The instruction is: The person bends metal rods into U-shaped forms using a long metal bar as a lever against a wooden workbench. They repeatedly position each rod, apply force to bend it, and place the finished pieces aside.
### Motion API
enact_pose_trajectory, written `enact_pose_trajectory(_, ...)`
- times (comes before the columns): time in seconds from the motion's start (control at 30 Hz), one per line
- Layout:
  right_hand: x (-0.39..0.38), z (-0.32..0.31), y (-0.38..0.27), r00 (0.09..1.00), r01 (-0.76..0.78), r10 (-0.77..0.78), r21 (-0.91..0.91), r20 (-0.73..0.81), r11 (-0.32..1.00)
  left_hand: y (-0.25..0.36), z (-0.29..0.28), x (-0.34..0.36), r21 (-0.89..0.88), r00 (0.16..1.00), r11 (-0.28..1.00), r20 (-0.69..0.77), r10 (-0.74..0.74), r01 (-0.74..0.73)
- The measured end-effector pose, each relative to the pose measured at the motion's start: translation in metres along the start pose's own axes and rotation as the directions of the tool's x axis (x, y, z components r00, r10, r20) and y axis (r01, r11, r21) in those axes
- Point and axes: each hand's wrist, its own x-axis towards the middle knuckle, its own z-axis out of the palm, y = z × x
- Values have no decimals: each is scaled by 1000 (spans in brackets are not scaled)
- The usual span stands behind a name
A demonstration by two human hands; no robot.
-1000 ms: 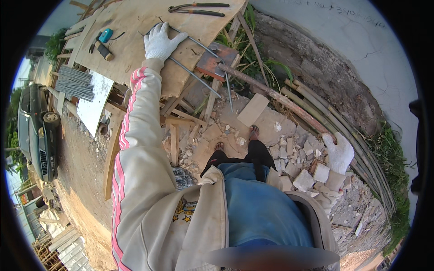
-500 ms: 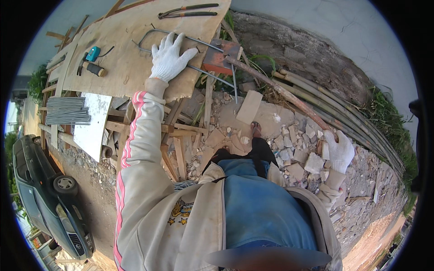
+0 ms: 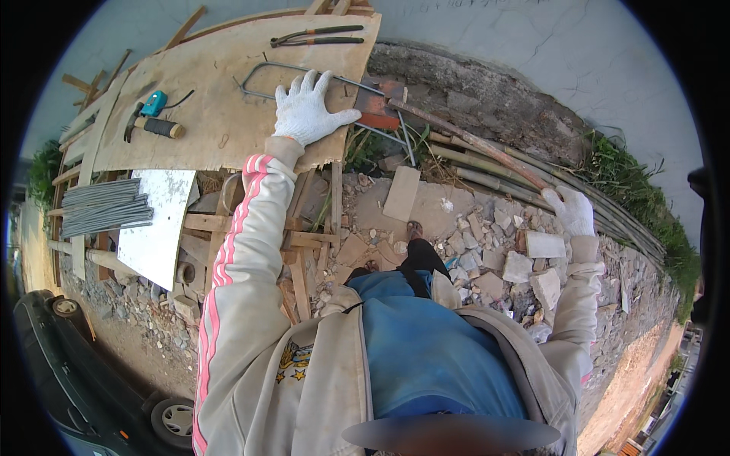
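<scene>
My left hand [image 3: 310, 112], in a white knit glove, lies with fingers spread over a bent steel rod [image 3: 285, 65] on the plywood sheet [image 3: 217, 99]. The rod runs to an orange-red metal block [image 3: 378, 110] at the sheet's right edge, where one end sticks out toward me. My right hand [image 3: 572, 211], gloved too, is closed on the near end of a long rusty bar [image 3: 475, 146]. That bar's far end meets the block, partly covering the rod there.
Long-handled pincers [image 3: 318, 36], a hammer [image 3: 156, 126] and a teal tape measure [image 3: 154, 103] lie on the plywood. Cut rods [image 3: 105, 207] are stacked at left by a white board [image 3: 156, 228]. Rubble [image 3: 517, 267] surrounds my feet; bamboo poles [image 3: 487, 182] lie right; a dark car [image 3: 84, 380] stands left.
My right hand has pushed the rusty bar's near end farther away from me. My left hand stays spread on the rod. The whole view has shifted and turned a little.
</scene>
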Motion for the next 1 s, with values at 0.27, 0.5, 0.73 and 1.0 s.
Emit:
enact_pose_trajectory(0.27, 16, -26, 2, 996, 55, -57, 31, 62, 998, 1, -5, -2, -2, 999, 1000, 43, -21, 21)
enact_pose_trajectory(0.5, 11, -63, 3, 977, 135, -147, 89, 155, 987, 6, -11, -3, 52, 998, 998, 51, -30, 27)
enact_pose_trajectory(0.73, 7, -39, 12, 971, 163, -196, 219, 140, 962, -10, -7, -1, 18, 1000, 1000, 24, 5, -5)
enact_pose_trajectory(1.0, -14, -24, -2, 995, 72, -78, 108, 56, 992, -30, 15, 11, 159, 995, 986, -90, 53, -38)
